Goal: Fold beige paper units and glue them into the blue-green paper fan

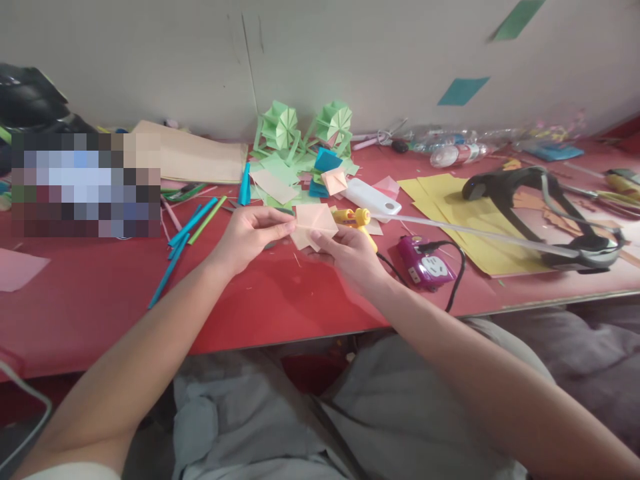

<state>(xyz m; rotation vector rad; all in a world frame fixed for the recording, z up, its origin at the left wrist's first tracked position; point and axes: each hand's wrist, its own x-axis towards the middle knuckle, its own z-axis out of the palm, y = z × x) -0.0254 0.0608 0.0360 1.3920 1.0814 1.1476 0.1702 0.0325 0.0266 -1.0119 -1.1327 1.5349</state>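
Observation:
Between my two hands, above the red table, is a small pale peach piece of paper (316, 219) with creases across it. My left hand (255, 233) pinches its left edge between thumb and fingers. My right hand (353, 257) grips the lower right part, its thumb lying on top. Just behind my right hand lies a yellow glue gun (357, 217) with a clear glue stick (440, 228) running out to the right. A folded peach paper piece (334, 181) rests beyond, against blue paper (327, 160).
Two green folded-paper models (280, 127) stand near the wall. Blue paper sticks (170, 270) lie at left. A purple power socket (425, 262), yellow sheets (450, 220) and a black head strap (525, 193) are at right. The table's front edge (300, 341) runs close to my lap.

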